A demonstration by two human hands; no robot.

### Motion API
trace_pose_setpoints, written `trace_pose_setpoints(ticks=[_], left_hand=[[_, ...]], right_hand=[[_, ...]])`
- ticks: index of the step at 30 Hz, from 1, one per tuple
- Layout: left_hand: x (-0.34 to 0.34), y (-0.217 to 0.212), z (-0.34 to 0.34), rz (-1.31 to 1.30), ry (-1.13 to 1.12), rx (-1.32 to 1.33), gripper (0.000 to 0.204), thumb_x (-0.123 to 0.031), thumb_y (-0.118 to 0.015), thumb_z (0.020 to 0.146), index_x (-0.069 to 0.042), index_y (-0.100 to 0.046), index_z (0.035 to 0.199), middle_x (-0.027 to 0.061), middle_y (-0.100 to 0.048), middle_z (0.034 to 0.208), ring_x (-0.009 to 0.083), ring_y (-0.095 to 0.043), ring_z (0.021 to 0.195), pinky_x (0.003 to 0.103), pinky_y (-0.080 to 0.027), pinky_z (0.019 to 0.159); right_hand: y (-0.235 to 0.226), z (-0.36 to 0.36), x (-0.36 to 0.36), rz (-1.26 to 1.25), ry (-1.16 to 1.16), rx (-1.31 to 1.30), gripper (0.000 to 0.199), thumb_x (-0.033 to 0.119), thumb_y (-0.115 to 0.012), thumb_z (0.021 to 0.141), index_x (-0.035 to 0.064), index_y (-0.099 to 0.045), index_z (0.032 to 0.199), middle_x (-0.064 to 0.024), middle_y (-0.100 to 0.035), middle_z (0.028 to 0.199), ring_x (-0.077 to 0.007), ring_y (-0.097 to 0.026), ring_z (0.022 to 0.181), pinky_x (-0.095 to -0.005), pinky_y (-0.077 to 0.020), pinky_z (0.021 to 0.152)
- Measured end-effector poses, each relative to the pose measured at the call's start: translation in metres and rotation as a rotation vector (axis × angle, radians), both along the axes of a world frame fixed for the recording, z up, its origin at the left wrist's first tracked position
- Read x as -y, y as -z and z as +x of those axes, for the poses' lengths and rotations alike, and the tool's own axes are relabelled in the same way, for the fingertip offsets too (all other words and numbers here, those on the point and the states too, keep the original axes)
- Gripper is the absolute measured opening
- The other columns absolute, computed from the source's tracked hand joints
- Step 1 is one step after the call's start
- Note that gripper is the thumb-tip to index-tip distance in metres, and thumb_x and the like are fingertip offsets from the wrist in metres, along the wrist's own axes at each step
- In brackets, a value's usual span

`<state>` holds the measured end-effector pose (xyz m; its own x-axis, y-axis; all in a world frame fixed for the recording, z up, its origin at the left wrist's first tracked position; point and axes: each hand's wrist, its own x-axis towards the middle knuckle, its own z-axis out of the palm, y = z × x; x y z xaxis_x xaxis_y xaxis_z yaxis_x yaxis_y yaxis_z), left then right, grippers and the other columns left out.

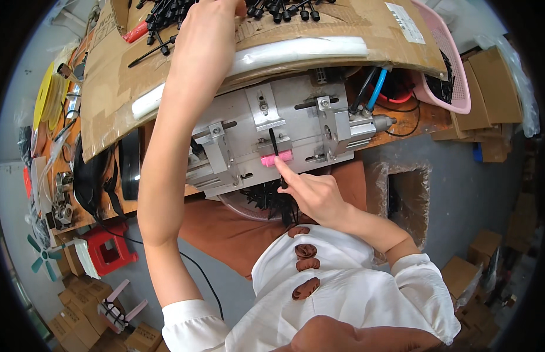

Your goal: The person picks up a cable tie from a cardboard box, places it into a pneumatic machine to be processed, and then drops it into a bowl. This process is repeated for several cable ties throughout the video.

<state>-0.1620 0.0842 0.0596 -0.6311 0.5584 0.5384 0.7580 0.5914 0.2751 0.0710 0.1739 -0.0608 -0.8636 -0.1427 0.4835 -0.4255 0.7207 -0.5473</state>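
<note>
My right hand (pixel 313 193) is at the metal fixture (pixel 296 126), its index finger stretched over a thin black rod-like part (pixel 273 141). The rod lies across a pink pad (pixel 263 160) on a small block in the middle of the plate. Below the fingertip the rod's dark lower end shows by my curled fingers, which grip it. My left hand (pixel 209 20) reaches to a heap of black rod-shaped parts with thick heads (pixel 284 12) on the cardboard (pixel 319 53). Its fingers are mostly cut off by the upper edge, so what they hold is hidden.
Metal clamp blocks (pixel 337 126) flank the fixture's middle. Beneath it, a basket of black parts (pixel 263 199) sits by my lap. A pink basket (pixel 460 88) stands at the right, a red stool (pixel 105 249) and cardboard boxes (pixel 79 311) on the floor at left.
</note>
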Motion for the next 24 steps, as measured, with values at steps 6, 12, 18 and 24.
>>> trace_pose_setpoints(ticks=[6,12,18,24], left_hand=[[0.021,0.0,0.003,-0.003,0.126,0.023,0.024,0.002,-0.063,0.081,-0.004,-0.059,0.104,0.0094,-0.056,0.084,0.0233,-0.056,0.077,0.031,-0.047,0.072],[0.062,-0.011,0.061,0.037,0.1,0.14,0.047,0.005,-0.062,0.08,-0.008,-0.056,0.125,0.0086,-0.049,0.083,0.0206,-0.05,0.075,0.028,-0.045,0.071],[0.071,0.025,0.143,0.012,0.023,0.124,0.079,0.018,-0.061,0.065,0.005,-0.04,0.14,0.0118,-0.053,0.096,0.0245,-0.051,0.086,0.035,-0.045,0.078],[0.064,0.084,0.207,-0.079,0.003,0.193,0.068,0.004,-0.065,0.074,0.006,-0.041,0.137,0.0112,-0.052,0.096,0.0249,-0.051,0.084,0.034,-0.045,0.076]], right_hand=[[-0.009,-0.001,-0.001,-0.021,0.013,0.06,0.063,0.007,-0.074,0.074,-0.001,-0.05,0.132,-0.0057,-0.054,0.061,-0.0191,-0.054,0.051,-0.033,-0.0427,0.046],[-0.09,-0.052,-0.055,0.393,0.065,-0.246,0.027,0.013,-0.066,0.078,0.0052,-0.061,0.103,-0.005,-0.058,0.072,-0.0153,-0.062,0.059,-0.0291,-0.0468,0.046],[-0.145,-0.193,-0.129,0.687,0.301,-0.183,0.013,0.009,-0.056,0.089,0.0019,-0.065,0.095,-0.0165,-0.066,0.086,-0.0269,-0.065,0.079,-0.0334,-0.0512,0.065],[-0.16,-0.221,-0.131,0.435,-0.092,-0.248,0.006,0.003,-0.06,0.083,0.0021,-0.062,0.088,-0.0107,-0.064,0.083,-0.0246,-0.061,0.077,-0.0328,-0.0495,0.072]])
